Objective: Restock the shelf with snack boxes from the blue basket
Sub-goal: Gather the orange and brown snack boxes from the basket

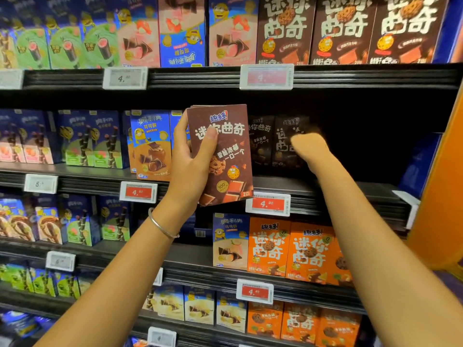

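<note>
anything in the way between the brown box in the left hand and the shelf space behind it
Only the right hand, reaching into that bay toward the dark boxes at the back. The brown box in the left hand otherwise has open shelf ahead.

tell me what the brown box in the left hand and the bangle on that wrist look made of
The brown box looks like printed paperboard, satin finish: flat panels, sharp folded edges, soft sheen. The bangle is probably polished silvery metal: thin rigid ring, bright highlights; coated plastic is possible.
</note>
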`<state>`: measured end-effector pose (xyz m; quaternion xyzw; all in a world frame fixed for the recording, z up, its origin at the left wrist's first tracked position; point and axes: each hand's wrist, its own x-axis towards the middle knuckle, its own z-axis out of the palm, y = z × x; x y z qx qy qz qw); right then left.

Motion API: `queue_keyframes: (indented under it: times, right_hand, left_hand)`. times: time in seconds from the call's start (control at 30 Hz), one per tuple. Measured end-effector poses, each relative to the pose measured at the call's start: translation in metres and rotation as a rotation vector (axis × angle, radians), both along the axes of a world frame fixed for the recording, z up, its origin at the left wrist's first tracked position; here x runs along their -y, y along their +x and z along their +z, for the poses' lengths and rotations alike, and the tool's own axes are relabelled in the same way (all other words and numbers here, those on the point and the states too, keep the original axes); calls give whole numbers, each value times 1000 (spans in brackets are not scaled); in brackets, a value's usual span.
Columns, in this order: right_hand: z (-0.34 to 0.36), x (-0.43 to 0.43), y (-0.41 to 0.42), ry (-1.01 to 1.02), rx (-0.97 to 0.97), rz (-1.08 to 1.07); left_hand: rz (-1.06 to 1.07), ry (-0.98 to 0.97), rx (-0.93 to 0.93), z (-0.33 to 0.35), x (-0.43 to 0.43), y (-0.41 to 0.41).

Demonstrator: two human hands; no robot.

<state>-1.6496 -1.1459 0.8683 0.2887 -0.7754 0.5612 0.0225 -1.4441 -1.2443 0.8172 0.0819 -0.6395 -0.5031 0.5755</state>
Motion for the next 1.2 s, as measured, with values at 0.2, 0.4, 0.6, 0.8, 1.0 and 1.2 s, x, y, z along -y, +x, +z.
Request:
queue_keyframes:
  times: [0.2, 0.4, 0.6, 0.8, 1.0, 1.2]
  right_hand:
    - [-40, -37, 77, -167, -36, 522]
    - [-52, -49, 95, -198, -181, 433]
    - [-50, -70, 77, -166, -228, 429]
    - [-44, -88, 41, -211, -182, 304]
    - [-48, -84, -21, -248, -85, 41]
    - [-36, -58, -83, -50, -59, -295]
  left_hand:
    - [-111, 29, -36, 1, -10, -12]
    - [-185, 32, -43, -1, -19, -19]
    - [-183, 68, -65, 2, -14, -16]
    - [-49, 31, -68, 5, -4, -14]
    - [16, -10, -81, 3, 1, -18]
    - [4, -2, -72, 3, -1, -20]
